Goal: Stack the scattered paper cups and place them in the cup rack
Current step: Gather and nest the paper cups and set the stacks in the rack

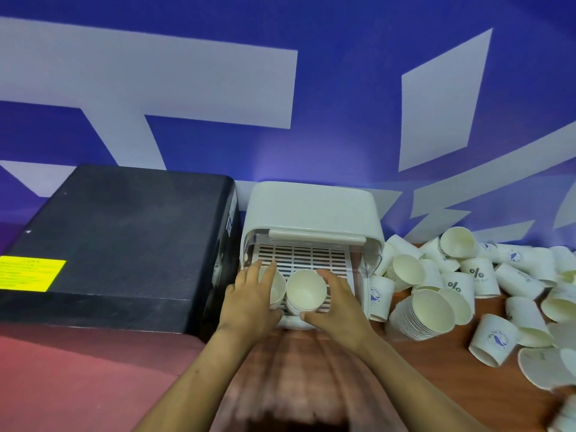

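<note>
A white cup rack (pixel 314 210) with a raised clear lid and a slotted tray stands against the blue wall. Two stacks of paper cups lie on their sides on the tray, mouths toward me. My left hand (pixel 249 294) wraps around the left stack (pixel 278 286), which it mostly hides. The fingers of my right hand (pixel 338 299) curl around the right stack (pixel 304 293) from its right side. To the right of the rack lie several scattered white paper cups (pixel 495 336) and one loose stack (pixel 419 313) on its side.
A large black box (pixel 124 238) with a yellow label stands directly left of the rack, on a red surface (pixel 78 375). The wooden tabletop (pixel 314 369) runs from me to the rack. The scattered cups spread to the right edge of the view.
</note>
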A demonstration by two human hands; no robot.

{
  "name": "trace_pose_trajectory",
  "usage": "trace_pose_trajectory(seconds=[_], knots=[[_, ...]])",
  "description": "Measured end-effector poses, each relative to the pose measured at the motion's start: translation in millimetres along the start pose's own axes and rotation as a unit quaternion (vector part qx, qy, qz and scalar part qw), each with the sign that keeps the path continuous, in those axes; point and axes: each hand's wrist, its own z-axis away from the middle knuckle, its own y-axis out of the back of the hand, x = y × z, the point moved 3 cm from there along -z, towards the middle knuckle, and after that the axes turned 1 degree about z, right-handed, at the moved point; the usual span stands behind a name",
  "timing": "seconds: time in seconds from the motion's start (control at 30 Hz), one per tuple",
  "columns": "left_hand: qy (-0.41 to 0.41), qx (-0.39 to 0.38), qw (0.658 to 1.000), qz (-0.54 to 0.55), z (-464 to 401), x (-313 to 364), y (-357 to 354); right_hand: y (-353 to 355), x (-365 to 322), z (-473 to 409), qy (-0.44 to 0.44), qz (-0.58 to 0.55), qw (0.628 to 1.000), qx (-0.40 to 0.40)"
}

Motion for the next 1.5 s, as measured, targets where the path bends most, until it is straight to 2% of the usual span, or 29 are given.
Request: trace_pose_trajectory(seconds=[0.3,0.37,0.5,0.6,0.73,0.83,1.0,1.27,1.5], knots=[[-0.004,-0.008,1.000,0.014,5.8,8.1,4.8,13.6,1.1,9.5,0.003,0.018,1.000,-0.008],[-0.018,0.016,0.999,0.038,13.2,15.8,9.5,25.6,-2.9,20.7,0.017,0.009,1.000,-0.005],[-0.101,0.089,0.983,0.122,30.3,44.6,13.2,53.6,1.8,50.4,0.003,-0.011,1.000,0.019],[-0.124,0.068,0.977,0.156,42.1,72.6,5.3,76.0,13.4,68.6,-0.026,-0.032,0.998,0.051],[-0.132,0.039,0.976,0.170,53.9,101.1,-3.5,109.9,30.0,85.2,-0.018,-0.049,0.994,0.092],[-0.139,0.051,0.976,0.160,58.3,125.0,-7.6,137.5,51.0,89.8,-0.014,-0.061,0.990,0.122],[-0.144,0.034,0.979,0.142,66.6,193.1,-36.0,182.7,110.9,100.9,-0.008,-0.057,0.992,0.116],[-0.171,0.011,0.980,0.098,44.5,333.7,-81.0,263.3,226.0,98.7,-0.006,0.089,0.996,0.022],[-0.142,-0.019,0.989,0.023,18.1,378.4,-109.4,293.5,272.0,85.5,0.012,0.274,0.960,-0.054]])
